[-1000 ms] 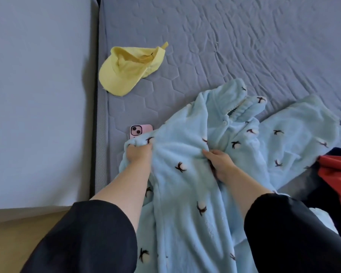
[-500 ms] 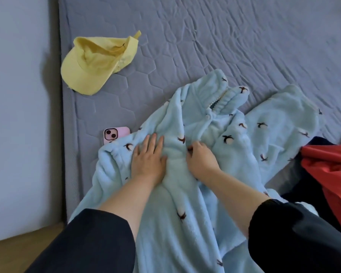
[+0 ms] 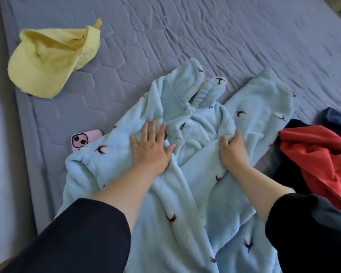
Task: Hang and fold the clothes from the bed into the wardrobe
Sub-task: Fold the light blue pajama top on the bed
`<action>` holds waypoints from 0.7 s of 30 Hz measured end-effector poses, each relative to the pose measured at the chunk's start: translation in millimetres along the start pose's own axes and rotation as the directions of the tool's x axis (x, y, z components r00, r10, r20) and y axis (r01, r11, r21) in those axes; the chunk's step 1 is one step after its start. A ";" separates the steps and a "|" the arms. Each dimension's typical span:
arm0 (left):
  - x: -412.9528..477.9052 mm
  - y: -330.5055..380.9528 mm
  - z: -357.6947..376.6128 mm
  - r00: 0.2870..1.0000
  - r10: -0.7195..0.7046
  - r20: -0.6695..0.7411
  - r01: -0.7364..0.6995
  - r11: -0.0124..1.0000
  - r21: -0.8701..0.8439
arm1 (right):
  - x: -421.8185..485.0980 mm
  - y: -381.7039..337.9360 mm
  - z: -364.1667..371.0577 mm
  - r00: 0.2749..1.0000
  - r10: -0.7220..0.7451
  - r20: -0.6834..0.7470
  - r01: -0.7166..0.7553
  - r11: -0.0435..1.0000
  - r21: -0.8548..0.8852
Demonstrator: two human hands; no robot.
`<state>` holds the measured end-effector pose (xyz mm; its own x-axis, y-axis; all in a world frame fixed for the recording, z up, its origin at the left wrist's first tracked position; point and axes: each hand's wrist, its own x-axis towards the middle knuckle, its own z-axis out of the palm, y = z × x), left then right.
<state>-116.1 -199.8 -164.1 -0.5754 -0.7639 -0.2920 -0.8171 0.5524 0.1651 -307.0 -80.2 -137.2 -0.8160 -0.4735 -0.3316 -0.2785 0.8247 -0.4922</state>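
1. The light blue fleece robe (image 3: 205, 174) lies spread on the bed (image 3: 205, 36).
2. The left hand (image 3: 151, 148) presses flat on it, grip apart.
3. The right hand (image 3: 233, 152) has its grip clamped on a fold of it.

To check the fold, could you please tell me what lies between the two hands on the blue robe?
In the head view, only the bunched, buttoned front of the blue robe lies between the left hand and the right hand.
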 end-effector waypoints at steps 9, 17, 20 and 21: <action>18.3 -5.7 29.8 0.991 -0.030 0.131 0.026 0.999 0.034 | 11.0 16.0 -29.1 0.839 0.198 0.506 -0.523 0.547 0.653; 22.0 -6.3 32.9 0.983 -0.055 0.176 0.042 0.996 0.073 | 2.6 15.6 -47.6 0.658 -0.051 0.751 -0.600 0.567 0.564; 22.1 -6.2 31.9 0.982 -0.055 0.180 0.043 0.996 0.074 | 3.5 15.0 -46.5 0.796 0.095 0.598 -0.497 0.665 0.557; 21.6 -5.9 31.1 0.982 -0.053 0.181 0.042 0.997 0.065 | 4.6 15.1 -43.3 0.853 0.191 0.485 -0.459 0.716 0.525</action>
<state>-122.7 -209.2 -200.6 -0.5152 -0.7193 -0.4661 -0.8367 0.5400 0.0914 -336.9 -56.5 -111.3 -0.5037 -0.3968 -0.7674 0.4411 0.6456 -0.6234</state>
